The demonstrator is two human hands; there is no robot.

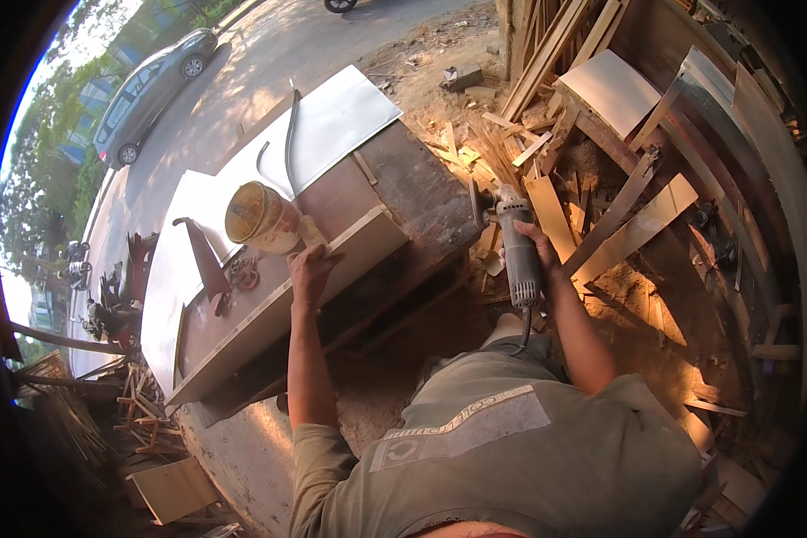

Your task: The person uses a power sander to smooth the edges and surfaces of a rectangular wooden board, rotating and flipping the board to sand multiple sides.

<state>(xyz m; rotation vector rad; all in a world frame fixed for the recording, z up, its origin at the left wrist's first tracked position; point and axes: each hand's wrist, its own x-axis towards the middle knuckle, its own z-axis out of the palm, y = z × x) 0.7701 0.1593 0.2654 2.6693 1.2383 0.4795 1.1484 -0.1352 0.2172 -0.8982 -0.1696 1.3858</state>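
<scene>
My right hand [536,247] is closed round the body of a grey angle grinder [516,242], held upright at the right end of the workbench [426,184]. The grinder's disc [477,204] faces the bench, and its cord hangs down toward my lap. My left hand [310,271] grips the top edge of a long wooden board [359,247] standing on edge along the near side of the bench. Just beyond its fingers are a small pale block [312,231] and a stained plastic bucket [262,217].
On the bench lie white sheets [345,112], a handsaw [204,260], a clamp-like red tool [244,273] and a curved dark strip [290,143]. Wood offcuts [547,193] and planks cover the ground at right. Beyond is a road with a parked car [152,94].
</scene>
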